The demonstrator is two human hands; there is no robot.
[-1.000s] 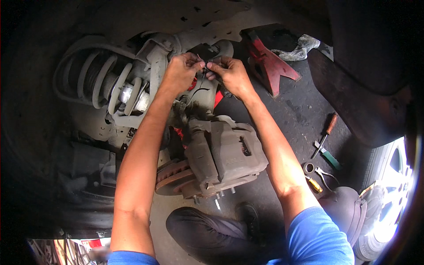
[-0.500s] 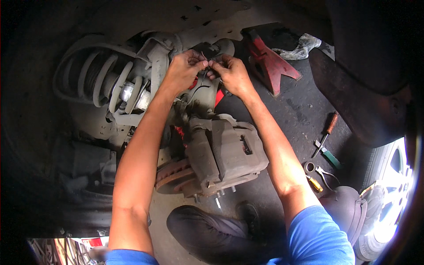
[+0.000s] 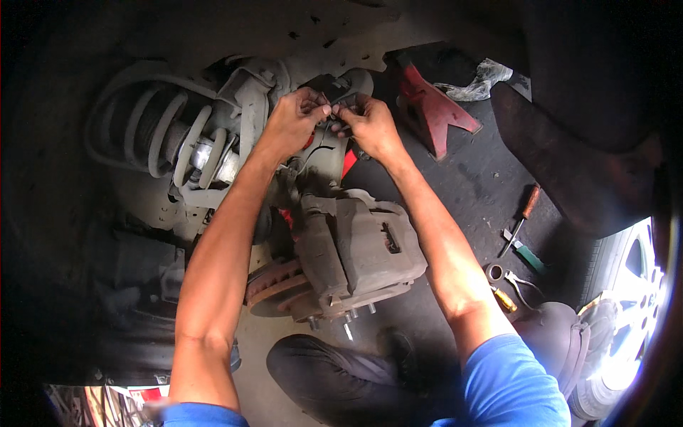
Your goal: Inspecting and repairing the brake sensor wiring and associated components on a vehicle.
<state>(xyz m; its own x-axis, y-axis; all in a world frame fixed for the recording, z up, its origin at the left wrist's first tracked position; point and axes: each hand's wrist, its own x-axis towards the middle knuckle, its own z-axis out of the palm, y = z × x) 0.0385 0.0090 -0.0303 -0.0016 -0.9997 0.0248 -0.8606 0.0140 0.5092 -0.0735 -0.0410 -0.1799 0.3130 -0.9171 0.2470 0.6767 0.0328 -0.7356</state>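
Both arms reach up over the brake caliper, which sits on a rusty brake disc. My left hand is closed in a pinch on a thin wire, whose lower part hangs toward the dusty metal behind the caliper. Close beside it, my right hand also pinches, its thumb and fingertips meeting the wire near the left fingertips. The exact spot between the fingertips is too small and dark to make out. To the left of my hands stands a coil spring around a shock absorber.
A red jack stand is beyond my right hand, with crumpled clear plastic behind it. On the floor at right lie an orange-handled screwdriver, a green-handled tool, a ring-ended tool and a yellow-handled screwdriver. A wheel stands at far right.
Both hands have shifted slightly within the view and stay pinched together at the wire. The upper wire end shows less above the left fingers. The view has moved a little.
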